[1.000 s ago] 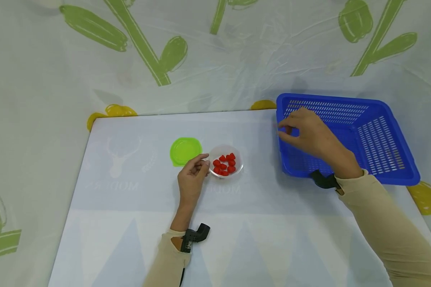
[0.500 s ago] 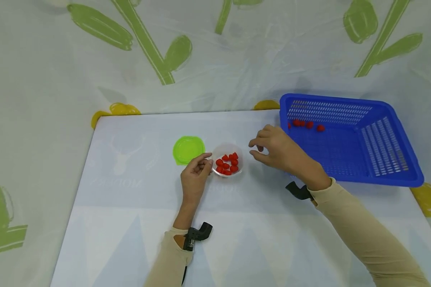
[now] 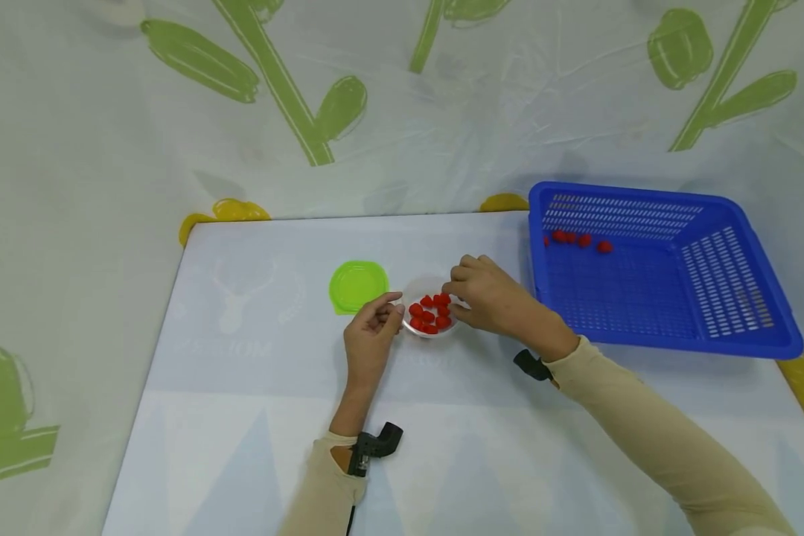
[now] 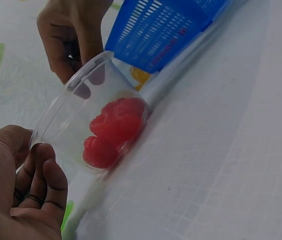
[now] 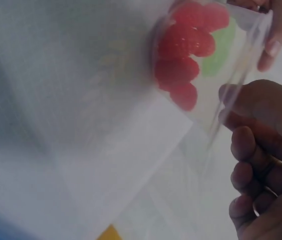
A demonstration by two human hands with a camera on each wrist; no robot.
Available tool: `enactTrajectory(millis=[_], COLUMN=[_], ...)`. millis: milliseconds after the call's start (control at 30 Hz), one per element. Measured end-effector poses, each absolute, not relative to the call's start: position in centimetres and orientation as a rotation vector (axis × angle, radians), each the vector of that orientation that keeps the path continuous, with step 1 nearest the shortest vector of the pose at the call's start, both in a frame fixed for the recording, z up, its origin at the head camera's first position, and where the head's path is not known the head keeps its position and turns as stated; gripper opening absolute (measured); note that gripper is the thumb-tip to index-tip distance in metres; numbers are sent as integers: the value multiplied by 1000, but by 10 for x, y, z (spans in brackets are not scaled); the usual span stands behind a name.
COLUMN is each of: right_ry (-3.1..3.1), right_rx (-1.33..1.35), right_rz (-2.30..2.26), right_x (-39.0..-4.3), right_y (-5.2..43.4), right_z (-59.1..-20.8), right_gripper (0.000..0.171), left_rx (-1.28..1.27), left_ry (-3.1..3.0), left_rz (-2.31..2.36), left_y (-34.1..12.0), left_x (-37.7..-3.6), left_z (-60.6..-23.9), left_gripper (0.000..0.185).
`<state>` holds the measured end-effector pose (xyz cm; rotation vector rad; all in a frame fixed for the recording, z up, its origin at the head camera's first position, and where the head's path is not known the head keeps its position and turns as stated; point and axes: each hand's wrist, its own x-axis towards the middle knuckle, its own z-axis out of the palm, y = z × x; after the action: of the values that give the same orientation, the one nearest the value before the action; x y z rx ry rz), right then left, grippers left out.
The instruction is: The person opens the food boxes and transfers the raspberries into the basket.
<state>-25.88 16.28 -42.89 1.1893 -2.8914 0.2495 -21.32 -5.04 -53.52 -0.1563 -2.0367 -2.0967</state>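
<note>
A small clear cup (image 3: 418, 287) (image 4: 76, 115) (image 5: 230, 60) holding several red berry-like pieces (image 3: 430, 314) (image 4: 116, 130) (image 5: 183, 50) stands mid-table. My left hand (image 3: 394, 307) (image 4: 36, 150) pinches its left rim with thumb and curled fingers. My right hand (image 3: 452, 294) (image 4: 78, 67) (image 5: 230, 120) is at the right rim, its bent fingertips dipping over the edge; I see no piece between them. A blue slotted basket (image 3: 670, 342) (image 4: 165, 30) sits at the right, with several more red pieces (image 3: 576, 239) along its far wall.
A round green lid (image 3: 356, 285) lies flat just left of the cup. The white mat (image 3: 254, 417) covers the table, and a green-and-yellow printed sheet (image 3: 107, 149) hangs behind and at both sides.
My right hand has come from the basket's far left corner leftward to the cup. The red pieces in the basket now show. My left hand has stayed at the cup's rim.
</note>
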Motion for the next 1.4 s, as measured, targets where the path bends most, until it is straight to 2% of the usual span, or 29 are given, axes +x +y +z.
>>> enactTrajectory(millis=[467, 900, 1200, 1400], right_ry=[-2895, -2878, -2828, -2813], right_rx=[1191, 1139, 1127, 1107], right_rz=[46, -28, -60, -75], right_x=[-259, -265, -267, -268], right_y=[152, 148, 144, 144], right_z=[-444, -443, -447, -448], right_gripper=[18, 14, 7, 5], left_rx=[-116, -133, -160, -145], left_ry=[-2080, -2077, -2046, -2042], left_rz=[-2088, -2073, -2070, -2090], left_y=[-50, -50, -48, -48], left_x=[-204, -213, -206, -210], left_z=[-530, -534, -504, -525], left_gripper=[24, 22, 22, 23])
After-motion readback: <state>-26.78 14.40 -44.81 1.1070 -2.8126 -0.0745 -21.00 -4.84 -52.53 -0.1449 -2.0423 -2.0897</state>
